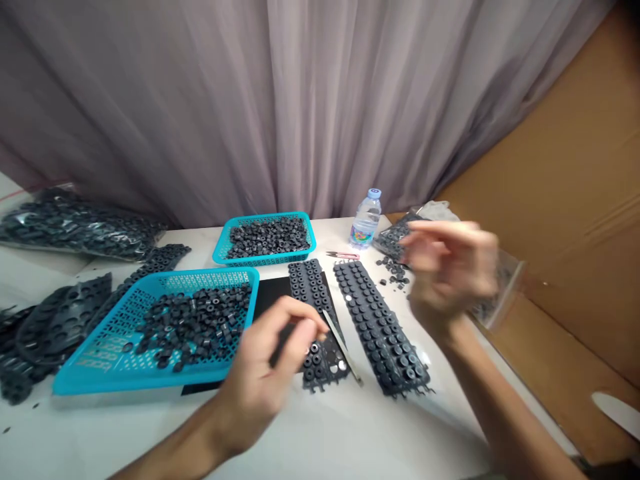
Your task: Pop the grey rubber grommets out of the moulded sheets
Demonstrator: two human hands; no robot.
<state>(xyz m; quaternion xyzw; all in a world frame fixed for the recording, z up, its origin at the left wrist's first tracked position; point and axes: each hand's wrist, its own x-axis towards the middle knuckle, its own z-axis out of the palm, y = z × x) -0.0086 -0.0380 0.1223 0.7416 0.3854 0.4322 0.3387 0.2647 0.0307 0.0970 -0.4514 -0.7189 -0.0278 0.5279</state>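
My left hand (267,367) hovers over the near end of a black rubber strip (310,283) with rows of round sockets. Its thumb and forefinger come together in a pinch; whatever may be between them is too small to make out. Raised at the right, my right hand (450,270) is smeared by motion, so its fingers cannot be read. Below and left of it lies a second black strip (377,320), its rows filled with round knobs. A slim silver tool, like tweezers (344,350), rests along the first strip's right side.
Two blue baskets (255,300) (313,243) hold small black rubber pieces. Behind the strips are pink-handled thread snips (343,255) and a water bottle (366,220). Loose pieces (394,272) lie at right. A filled plastic bag (75,223) and black sheets (65,313) sit left.
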